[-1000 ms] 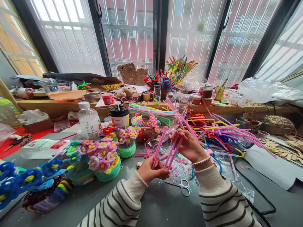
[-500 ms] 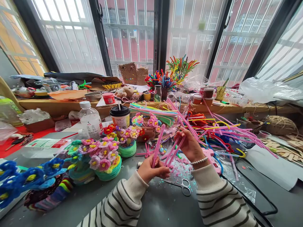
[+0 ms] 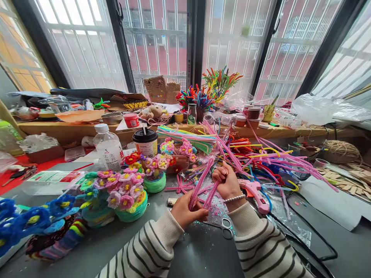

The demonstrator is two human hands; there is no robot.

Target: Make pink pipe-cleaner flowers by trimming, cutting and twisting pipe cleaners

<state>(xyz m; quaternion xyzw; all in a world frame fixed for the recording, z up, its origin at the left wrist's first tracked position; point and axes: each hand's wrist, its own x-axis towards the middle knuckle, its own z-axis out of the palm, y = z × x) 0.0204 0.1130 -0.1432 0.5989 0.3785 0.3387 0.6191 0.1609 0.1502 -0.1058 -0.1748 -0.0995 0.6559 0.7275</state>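
Observation:
My left hand [image 3: 187, 208] is closed around several pink pipe cleaners [image 3: 200, 178] that stick up from between thumb and fingers. Beside it, my right hand [image 3: 227, 181] has its fingers curled in, closed at the far end of a pink strand that runs across from the left hand. Under both hands lie pink fuzz clippings and glitter on the grey table [image 3: 203, 251]. A pair of scissors [image 3: 226, 228] rests just below my right hand, its blades partly hidden. To the right of my right wrist is a pink glue gun [image 3: 256, 195].
Pots of pipe-cleaner flowers [image 3: 126, 189] stand at the left, with a blue-flowered one [image 3: 34, 218] nearer. Behind are a plastic bottle [image 3: 108, 148] and a lidded cup [image 3: 145, 143]. Loose pipe cleaners [image 3: 278, 158] spread to the right. A black cable [image 3: 301, 245] trails along the table.
My right hand has moved slightly left and down, and its fingers have curled tighter. The pink pipe cleaners in my left hand tilt further right.

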